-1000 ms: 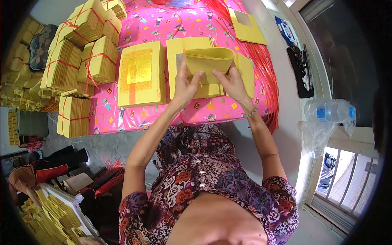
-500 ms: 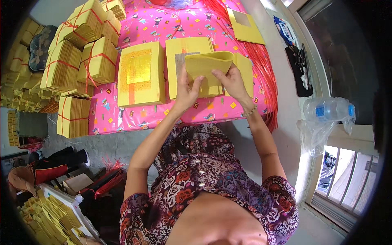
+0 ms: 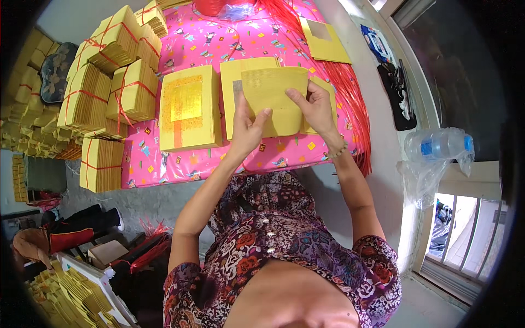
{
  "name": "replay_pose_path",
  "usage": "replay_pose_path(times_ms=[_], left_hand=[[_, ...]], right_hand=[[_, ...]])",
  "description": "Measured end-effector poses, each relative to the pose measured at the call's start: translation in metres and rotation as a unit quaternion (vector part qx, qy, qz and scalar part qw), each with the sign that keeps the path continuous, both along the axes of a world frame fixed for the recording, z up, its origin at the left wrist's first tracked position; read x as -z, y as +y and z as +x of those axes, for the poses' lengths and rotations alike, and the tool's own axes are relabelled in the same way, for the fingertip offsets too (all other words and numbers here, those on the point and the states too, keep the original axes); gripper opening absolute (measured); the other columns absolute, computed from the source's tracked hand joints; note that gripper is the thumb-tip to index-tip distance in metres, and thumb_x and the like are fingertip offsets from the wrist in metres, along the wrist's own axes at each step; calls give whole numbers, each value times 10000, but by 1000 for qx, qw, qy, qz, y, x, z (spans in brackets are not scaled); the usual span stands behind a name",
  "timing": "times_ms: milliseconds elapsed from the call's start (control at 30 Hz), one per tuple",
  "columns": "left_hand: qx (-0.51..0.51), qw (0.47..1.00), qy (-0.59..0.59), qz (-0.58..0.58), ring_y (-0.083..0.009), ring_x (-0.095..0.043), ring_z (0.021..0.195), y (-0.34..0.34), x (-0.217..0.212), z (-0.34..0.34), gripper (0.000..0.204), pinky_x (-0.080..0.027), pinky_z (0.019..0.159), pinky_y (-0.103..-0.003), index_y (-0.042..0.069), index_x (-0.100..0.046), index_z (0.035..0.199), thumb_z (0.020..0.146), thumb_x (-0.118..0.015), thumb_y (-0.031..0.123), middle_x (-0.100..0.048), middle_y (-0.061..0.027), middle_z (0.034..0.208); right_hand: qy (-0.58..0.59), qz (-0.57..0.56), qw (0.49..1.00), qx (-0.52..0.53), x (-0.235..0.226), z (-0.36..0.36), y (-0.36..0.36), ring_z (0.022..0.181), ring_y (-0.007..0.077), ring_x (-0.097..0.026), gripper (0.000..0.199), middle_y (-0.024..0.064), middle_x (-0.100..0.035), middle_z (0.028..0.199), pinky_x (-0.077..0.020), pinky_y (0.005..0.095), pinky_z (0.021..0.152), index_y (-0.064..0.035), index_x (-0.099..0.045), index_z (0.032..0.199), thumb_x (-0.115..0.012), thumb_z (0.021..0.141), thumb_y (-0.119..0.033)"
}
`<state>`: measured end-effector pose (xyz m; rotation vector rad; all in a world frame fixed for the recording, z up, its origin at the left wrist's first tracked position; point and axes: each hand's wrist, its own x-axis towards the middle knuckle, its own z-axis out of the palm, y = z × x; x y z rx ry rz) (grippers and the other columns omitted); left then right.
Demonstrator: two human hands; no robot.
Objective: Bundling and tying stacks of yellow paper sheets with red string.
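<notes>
Between both hands I hold a wad of yellow paper sheets (image 3: 273, 87), its broad side facing me. My left hand (image 3: 250, 128) grips the lower left edge, thumb on the near face. At the upper right edge my right hand (image 3: 314, 106) is closed on it, thumb in front and fingers curled behind. The wad partly covers a yellow paper stack (image 3: 249, 64) with a silvery patch. Left of that lies a thick yellow stack (image 3: 188, 109) with a shiny gold square and an orange stripe on top. More yellow sheets (image 3: 326, 87) show behind my right hand.
A pink patterned cloth (image 3: 202, 164) covers the table. Bundles tied with red string (image 3: 87, 98) pile up at the left. Red plastic strands (image 3: 353, 104) run along the right edge, near another yellow stack (image 3: 322, 44). A plastic bottle (image 3: 440, 146) stands out at the far right.
The wad, folded over at its top before, is now spread flat and upright. My right hand has shifted slightly, and the view has tilted a little.
</notes>
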<state>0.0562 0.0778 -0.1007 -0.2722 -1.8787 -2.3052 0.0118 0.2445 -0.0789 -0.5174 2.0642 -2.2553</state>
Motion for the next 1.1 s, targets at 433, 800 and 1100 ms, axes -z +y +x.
replay_pose_path(times_ms=[433,800,1100], left_hand=[[62,990,-120,44,-194,-511,1163,-15,-24,15,566,-406,970,-314,-4,-336,1354,832,-545,-74,-525,-132,1264],[69,980,-181,46,-184,-564,1095,-25,-26,20,485,-425,947,-312,-6,-429,1277,824,-602,-26,-586,-120,1197],[94,974,-200,54,-192,-583,1066,-32,-26,10,492,-458,909,-311,-26,-430,1277,807,-566,-72,-594,-134,1179]], right_hand=[[-26,-12,999,34,-15,4,-3,686,27,-567,154,16,-644,794,-453,191,597,6,-602,954,-587,920,-143],[-61,-19,998,-11,-5,10,2,663,26,-557,222,9,-642,758,-443,195,568,12,-634,941,-592,920,-204],[-124,80,987,-61,-6,13,6,608,68,-612,318,50,-673,756,-485,219,513,46,-657,929,-617,902,-268]])
